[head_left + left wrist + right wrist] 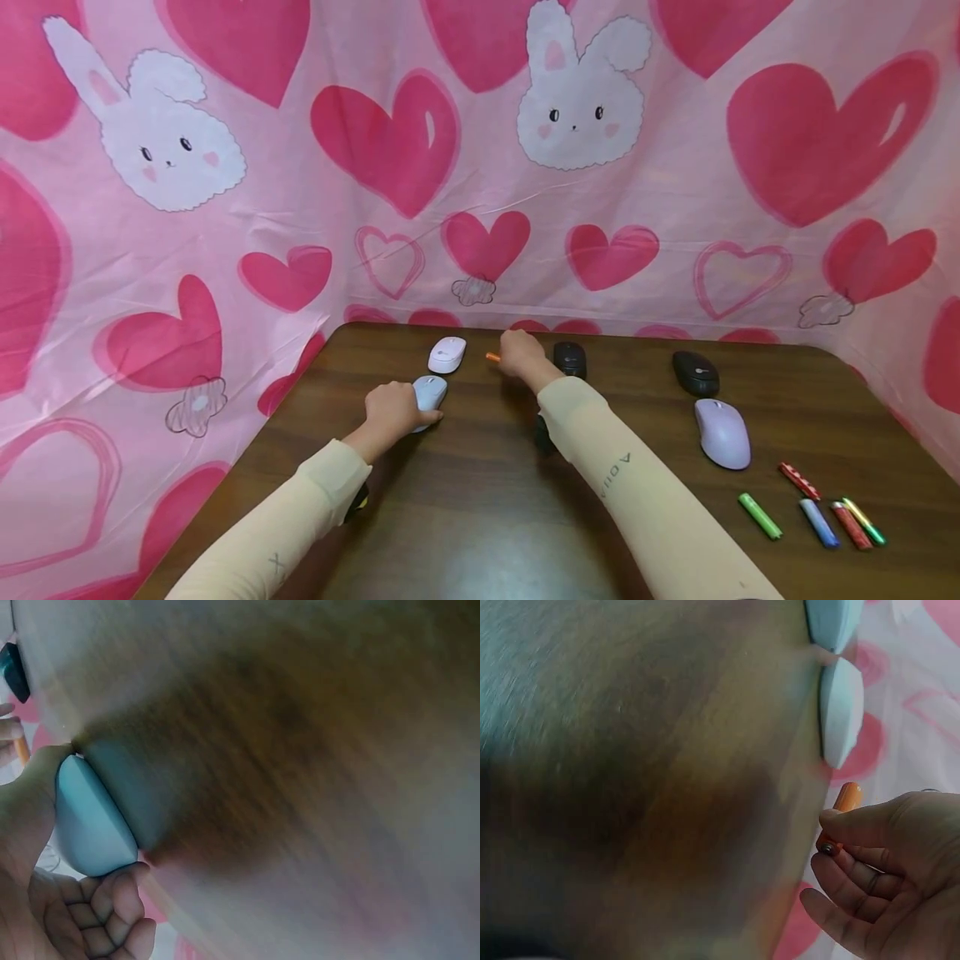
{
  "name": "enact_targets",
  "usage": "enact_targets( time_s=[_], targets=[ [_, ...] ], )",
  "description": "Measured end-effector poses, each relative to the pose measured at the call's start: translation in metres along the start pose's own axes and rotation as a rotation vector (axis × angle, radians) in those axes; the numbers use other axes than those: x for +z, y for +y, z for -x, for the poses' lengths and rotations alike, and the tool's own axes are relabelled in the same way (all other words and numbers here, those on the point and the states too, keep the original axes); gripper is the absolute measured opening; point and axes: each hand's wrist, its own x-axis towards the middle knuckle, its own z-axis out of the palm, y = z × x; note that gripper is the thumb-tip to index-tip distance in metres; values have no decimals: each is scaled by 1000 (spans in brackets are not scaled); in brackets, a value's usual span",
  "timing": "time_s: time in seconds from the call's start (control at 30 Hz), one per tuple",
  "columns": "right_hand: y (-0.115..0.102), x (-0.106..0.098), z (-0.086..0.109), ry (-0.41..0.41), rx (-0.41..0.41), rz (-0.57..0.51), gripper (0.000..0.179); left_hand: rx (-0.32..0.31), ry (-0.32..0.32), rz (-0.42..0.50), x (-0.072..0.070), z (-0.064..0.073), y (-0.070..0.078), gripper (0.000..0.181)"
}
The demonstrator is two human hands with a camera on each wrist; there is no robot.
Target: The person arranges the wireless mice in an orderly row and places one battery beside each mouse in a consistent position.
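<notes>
At the left of the table, my left hand (392, 409) grips a light blue computer mouse (430, 392) by its sides, thumb on the right. In the left wrist view the same mouse (92, 817) sits between thumb and curled fingers. My right hand (520, 354) is farther forward, pinching an orange battery (847, 798) between thumb and fingers; its metal end shows in the right wrist view. Just beyond the light blue mouse lies a white mouse (447, 354). A black mouse (570, 359) lies right of my right hand, partly behind the sleeve.
Farther right are another black mouse (696, 372) and a lilac mouse (723, 433). Near the right front lie several batteries, among them a green one (760, 516), a red one (799, 481) and a blue one (819, 522). A heart-patterned pink cloth (420, 267) hangs behind the table (465, 517).
</notes>
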Motion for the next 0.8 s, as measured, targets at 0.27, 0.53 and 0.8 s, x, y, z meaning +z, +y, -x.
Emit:
enact_targets(
  time_s=[0.27, 0.53, 0.8],
  targets=[
    [-2, 13, -8, -35, 10, -18, 7, -53, -32, 50, -3, 2, -1, 75],
    [0, 19, -12, -53, -3, -62, 5, -164, -79, 192, -2, 5, -3, 81],
    [2, 21, -18, -58, -13, -76, 8, -217, -67, 233, -1, 5, -1, 86]
  ],
)
